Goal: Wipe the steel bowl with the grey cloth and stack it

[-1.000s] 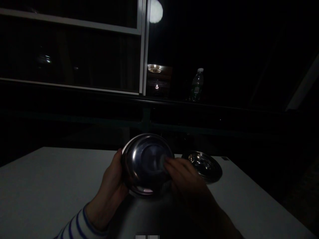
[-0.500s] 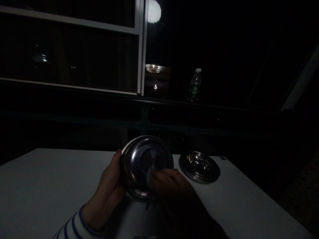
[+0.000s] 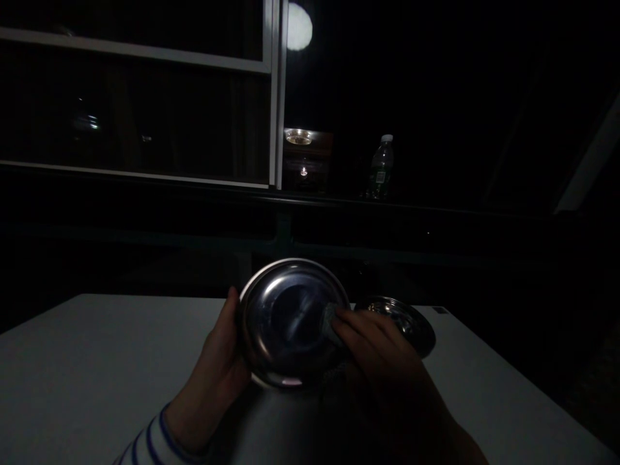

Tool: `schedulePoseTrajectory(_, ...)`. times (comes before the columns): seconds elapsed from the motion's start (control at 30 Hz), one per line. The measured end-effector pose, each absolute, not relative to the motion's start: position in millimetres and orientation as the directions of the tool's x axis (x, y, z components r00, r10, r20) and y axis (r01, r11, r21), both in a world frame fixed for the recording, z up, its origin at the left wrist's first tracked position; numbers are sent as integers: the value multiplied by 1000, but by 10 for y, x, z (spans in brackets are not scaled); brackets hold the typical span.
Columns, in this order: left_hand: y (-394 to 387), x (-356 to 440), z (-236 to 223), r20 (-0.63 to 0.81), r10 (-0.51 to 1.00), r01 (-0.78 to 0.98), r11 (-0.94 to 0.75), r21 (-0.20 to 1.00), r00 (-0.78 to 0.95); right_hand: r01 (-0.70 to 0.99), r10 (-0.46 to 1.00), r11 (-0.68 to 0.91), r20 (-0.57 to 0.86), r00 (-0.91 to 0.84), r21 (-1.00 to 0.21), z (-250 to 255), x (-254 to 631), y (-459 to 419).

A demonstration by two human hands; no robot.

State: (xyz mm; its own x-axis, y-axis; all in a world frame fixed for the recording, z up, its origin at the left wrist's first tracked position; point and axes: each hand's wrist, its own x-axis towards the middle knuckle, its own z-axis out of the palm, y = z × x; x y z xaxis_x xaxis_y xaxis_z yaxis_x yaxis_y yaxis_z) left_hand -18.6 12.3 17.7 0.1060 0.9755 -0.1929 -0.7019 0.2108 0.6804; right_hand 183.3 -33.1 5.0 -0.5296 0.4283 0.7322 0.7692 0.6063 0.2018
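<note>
A shiny round metal plate (image 3: 290,323) is held up above the table, its smooth face turned toward me. My left hand (image 3: 220,361) grips its left rim, thumb at the edge and the other fingers partly hidden behind. Against the right side of the plate, my right hand (image 3: 378,342) presses a bunched grey cloth (image 3: 330,326) pinched in its fingertips. Behind my right hand, a second group of metal dishes (image 3: 419,329) rests on the table, partly covered by that hand.
The white table (image 3: 121,361) spreads out below. A dark ledge behind it bears a plastic bottle (image 3: 382,169) with a white cap and green label. White window frames (image 3: 275,97) stand at the back left. The room is very dark.
My right hand has moved the cloth from the plate's lower middle to its right edge. The plate has shifted slightly right and turned a little more toward me.
</note>
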Motion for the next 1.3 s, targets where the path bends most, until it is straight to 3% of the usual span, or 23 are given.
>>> schedulePoseTrajectory(0.3, 93, -153, 220, -242, 970, -729, 150, 668, -22, 744, 309, 632, 809, -500, 219, 7, 1574, -412)
schedulePoseTrajectory(0.63, 109, -95, 141, -260, 966, -688, 185, 701, -5, 779, 318, 569, 804, -503, 262, -4, 1646, -379)
schedulePoseTrajectory(0.87, 83, -20, -32, -274, 952, -627, 298, 720, 137, 732, 273, 566, 751, -601, 379, -238, 1346, -337)
schedulePoseTrajectory(1.1, 24, 74, -57, -320, 942, -559, 318, 765, 99, 871, 461, 475, 807, -369, 127, -101, 1665, -127)
schedulePoseTrajectory(1.3, 60, 32, -52, -339, 941, -563, 285, 776, 9, 772, 384, 595, 764, -519, 225, -310, 1458, -92)
